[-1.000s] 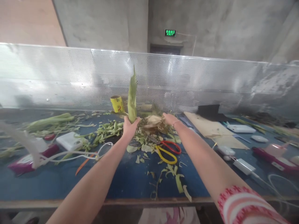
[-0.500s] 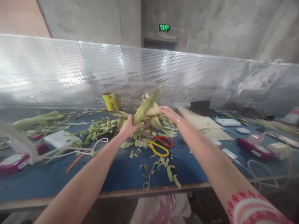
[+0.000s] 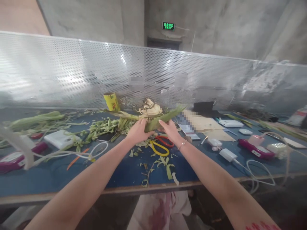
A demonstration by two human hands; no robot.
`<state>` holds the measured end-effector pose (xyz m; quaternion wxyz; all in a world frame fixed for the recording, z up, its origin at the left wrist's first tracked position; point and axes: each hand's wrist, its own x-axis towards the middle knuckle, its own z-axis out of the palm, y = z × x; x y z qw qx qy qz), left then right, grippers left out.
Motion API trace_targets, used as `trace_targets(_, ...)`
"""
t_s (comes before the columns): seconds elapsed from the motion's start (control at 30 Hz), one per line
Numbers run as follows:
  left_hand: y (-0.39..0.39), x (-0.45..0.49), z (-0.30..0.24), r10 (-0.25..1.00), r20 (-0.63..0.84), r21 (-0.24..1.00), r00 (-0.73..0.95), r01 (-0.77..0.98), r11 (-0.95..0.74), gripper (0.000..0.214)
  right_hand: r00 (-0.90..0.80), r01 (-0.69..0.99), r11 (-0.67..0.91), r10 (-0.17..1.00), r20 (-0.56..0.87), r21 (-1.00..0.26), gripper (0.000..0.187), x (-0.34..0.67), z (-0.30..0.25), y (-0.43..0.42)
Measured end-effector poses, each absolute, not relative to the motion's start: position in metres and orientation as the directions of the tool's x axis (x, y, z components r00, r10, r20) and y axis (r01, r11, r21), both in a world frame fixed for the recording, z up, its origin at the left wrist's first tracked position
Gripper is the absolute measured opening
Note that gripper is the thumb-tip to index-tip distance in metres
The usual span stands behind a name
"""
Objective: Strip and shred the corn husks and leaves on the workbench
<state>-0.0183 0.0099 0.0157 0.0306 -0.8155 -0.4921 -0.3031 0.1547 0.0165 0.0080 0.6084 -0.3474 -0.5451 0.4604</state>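
Note:
A long green corn husk leaf [image 3: 153,125] is stretched between my two hands, its pointed end reaching up to the right. My left hand [image 3: 138,131] has its fingers closed on the near, broad end. On the other side my right hand [image 3: 169,129] pinches the leaf, thumb on top. Just behind them sits a bundle of pale, dry husks [image 3: 151,108]. Scissors with one red and one yellow handle loop [image 3: 159,149] lie below my hands, their blades hidden.
Cut husk scraps [image 3: 169,171] litter the blue tabletop [image 3: 124,174]. Green trimmings [image 3: 104,127] and a yellow cardboard tube [image 3: 111,101] stand left. Cardboard [image 3: 203,123], a white charger [image 3: 228,155] with its cable and a purple power strip [image 3: 256,149] are right. A perforated metal panel [image 3: 96,73] closes off the back.
The leaf has swung down from an upward slant in my left hand to lie lower and flatter. My right hand has come in from the husk bundle and now grips it too.

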Motion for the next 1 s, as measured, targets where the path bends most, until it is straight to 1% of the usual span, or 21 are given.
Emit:
trace_targets(0.07,0.008,-0.014,0.016,0.716,0.585,0.218,0.379,0.777,-0.59,0.045,-0.028,-0.186,0.349,0.933,0.36,-0.919,0.034,0.153,0.008,0.014)
trace_targets(0.13,0.008,-0.012,0.016,0.701,0.611,0.253,0.368,0.748,-0.614,0.037,-0.017,-0.174,0.381,0.921,0.39,-0.908,0.029,0.152,0.008,0.012)
trace_targets(0.27,0.015,-0.014,0.015,0.761,0.575,0.432,0.299,0.679,-0.594,0.033,0.041,-0.124,0.43,0.903,0.428,-0.894,0.027,0.15,0.008,0.01)
trace_targets(0.33,0.019,-0.015,0.013,0.8,0.539,0.523,0.263,0.639,-0.564,0.035,0.032,-0.115,0.428,0.904,0.427,-0.897,0.029,0.149,0.007,0.011)
trace_targets(0.4,0.02,-0.015,0.012,0.82,0.523,0.582,0.232,0.606,-0.543,0.037,0.019,-0.101,0.418,0.908,0.419,-0.903,0.033,0.148,0.005,0.012)
trace_targets(0.47,0.019,-0.014,0.011,0.806,0.543,0.587,0.236,0.58,-0.565,0.036,0.031,-0.094,0.403,0.915,0.402,-0.911,0.036,0.147,0.004,0.013)
trace_targets(0.6,0.019,-0.012,0.009,0.749,0.607,0.54,0.267,0.553,-0.635,0.033,0.1,-0.135,0.355,0.934,0.344,-0.925,0.035,0.147,0.006,0.012)
trace_targets(0.67,0.021,-0.011,0.006,0.718,0.641,0.513,0.272,0.545,-0.664,0.033,0.118,-0.19,0.319,0.946,0.301,-0.929,0.034,0.147,0.009,0.01)
trace_targets(0.77,0.023,-0.01,0.003,0.668,0.702,0.457,0.248,0.562,-0.689,0.03,0.125,-0.32,0.282,0.959,0.255,-0.904,0.032,0.144,0.014,0.006)
trace_targets(0.87,0.023,-0.007,0.002,0.691,0.707,0.465,0.149,0.638,-0.614,0.028,0.124,-0.437,0.289,0.957,0.261,-0.852,0.03,0.142,0.016,0.004)
trace_targets(1.0,0.02,-0.007,0.007,0.748,0.663,0.524,0.004,0.711,-0.469,0.028,0.054,-0.497,0.308,0.944,0.326,-0.811,0.022,0.143,0.009,0.009)
